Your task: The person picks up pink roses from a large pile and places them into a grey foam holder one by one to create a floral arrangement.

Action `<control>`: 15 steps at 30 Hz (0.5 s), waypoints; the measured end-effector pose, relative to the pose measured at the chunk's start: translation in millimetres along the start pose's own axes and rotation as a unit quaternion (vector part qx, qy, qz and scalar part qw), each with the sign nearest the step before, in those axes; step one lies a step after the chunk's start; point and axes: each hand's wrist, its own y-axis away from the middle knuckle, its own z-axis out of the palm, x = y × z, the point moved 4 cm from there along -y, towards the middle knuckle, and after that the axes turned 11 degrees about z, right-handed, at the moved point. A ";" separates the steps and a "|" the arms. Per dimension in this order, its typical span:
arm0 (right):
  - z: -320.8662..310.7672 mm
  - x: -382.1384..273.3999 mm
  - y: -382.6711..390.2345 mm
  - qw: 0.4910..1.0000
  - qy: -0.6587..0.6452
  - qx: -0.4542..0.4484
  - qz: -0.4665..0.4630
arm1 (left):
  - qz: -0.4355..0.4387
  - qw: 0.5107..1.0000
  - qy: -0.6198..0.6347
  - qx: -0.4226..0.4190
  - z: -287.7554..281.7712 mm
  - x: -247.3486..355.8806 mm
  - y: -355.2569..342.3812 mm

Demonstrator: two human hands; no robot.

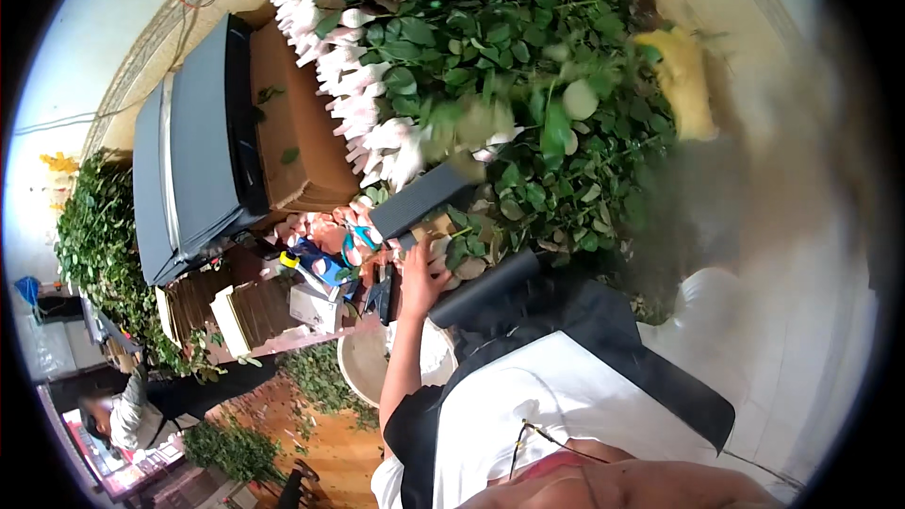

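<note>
My left hand, bare, has its fingers apart beside a dark grey block and loose pink petals. My right hand, in a yellow glove, is at the right side of a big leafy pile. Its fingers look closed at the end of a leafy rose stem, smeared by motion, which stretches left over the pile; the grip itself is partly hidden by leaves. Under it lie many roses, their heads in white-pink sleeves toward the left and their green leaves toward the right.
A cardboard box with grey sheets stands left. Nearby are blue-handled scissors, a stapler-like black tool, a black roll and a pale bucket. Another person works at far lower left.
</note>
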 end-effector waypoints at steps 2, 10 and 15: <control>23.5 -2.1 44.5 0.999 -0.003 -0.048 0.011 | -0.022 0.999 -0.012 -0.027 7.1 -7.2 0.3; 120.4 -20.7 164.8 0.911 0.216 -0.323 0.138 | -0.013 0.999 -0.027 -0.015 -4.7 4.1 -2.7; 145.6 -10.5 207.5 0.925 0.194 -0.308 0.106 | 0.021 0.970 -0.214 -0.110 -18.6 35.1 -24.4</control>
